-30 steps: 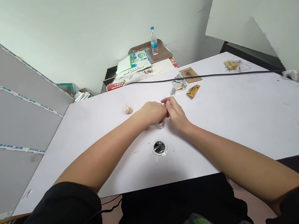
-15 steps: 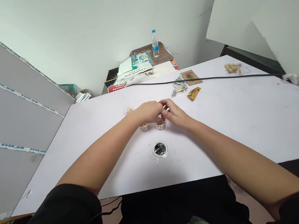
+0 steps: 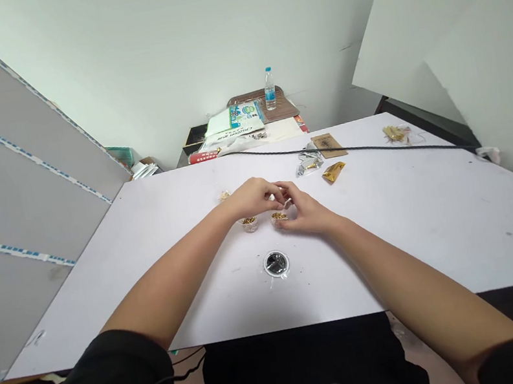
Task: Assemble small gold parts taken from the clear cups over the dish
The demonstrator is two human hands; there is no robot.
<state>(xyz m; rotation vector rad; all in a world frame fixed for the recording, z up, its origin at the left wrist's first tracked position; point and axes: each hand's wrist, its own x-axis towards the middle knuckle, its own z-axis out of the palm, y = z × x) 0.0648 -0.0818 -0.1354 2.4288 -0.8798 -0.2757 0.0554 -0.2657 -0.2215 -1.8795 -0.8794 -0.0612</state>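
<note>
Two small clear tubs of thin gold-coloured pieces stand on the white table. My right hand (image 3: 307,211) is curved around the right tub (image 3: 278,217), its thumb at the near side. My left hand (image 3: 257,197) arches over the same tub with fingers bent and pressed close together; what they hold, if anything, is too small to make out. Something clear and thin shows between the two hands. The left tub (image 3: 249,224) sits below my left wrist. Behind that wrist, a pale bunch of small pieces (image 3: 224,195) is partly covered.
A gold foil packet (image 3: 334,172), a clear bag (image 3: 309,163) and a brown card (image 3: 329,145) lie behind my right hand. A black cable (image 3: 367,150) crosses the table. A round grommet (image 3: 276,264) is set near the front. A water bottle (image 3: 269,89) stands at the back.
My right hand has come down and nearer, its thumb now beside the right tub. My left hand's fingers have lifted slightly, so more of that tub shows. The camera view has tilted up.
</note>
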